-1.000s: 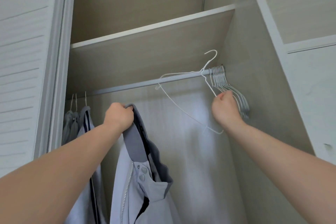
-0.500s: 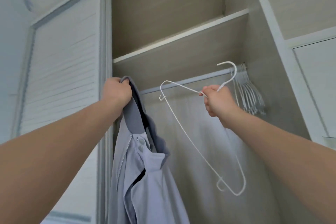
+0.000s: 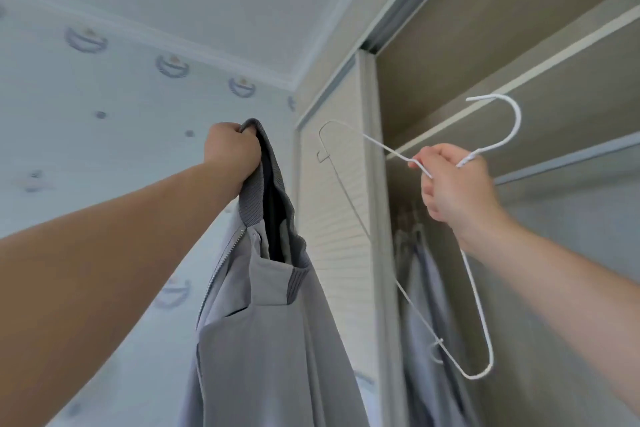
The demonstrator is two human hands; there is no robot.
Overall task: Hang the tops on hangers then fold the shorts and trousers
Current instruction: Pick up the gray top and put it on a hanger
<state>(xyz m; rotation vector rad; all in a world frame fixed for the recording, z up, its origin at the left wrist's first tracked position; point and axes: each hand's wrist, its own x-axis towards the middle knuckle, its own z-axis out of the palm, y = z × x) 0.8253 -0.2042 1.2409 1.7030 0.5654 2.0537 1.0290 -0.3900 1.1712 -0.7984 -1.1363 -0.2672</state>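
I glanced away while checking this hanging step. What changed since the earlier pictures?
The right hand lifted a white wire hanger off the wardrobe rail, moved its grip up to the neck below the hook, and drew it clear. The left hand kept gripping the grey jacket by its collar.

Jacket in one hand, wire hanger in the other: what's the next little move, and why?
Probably slide one end of the white hanger into the open neck of the grey jacket. The left hand grips the collar, holding it up; the right hand grips the hanger near its hook, beside the jacket, not yet inside.
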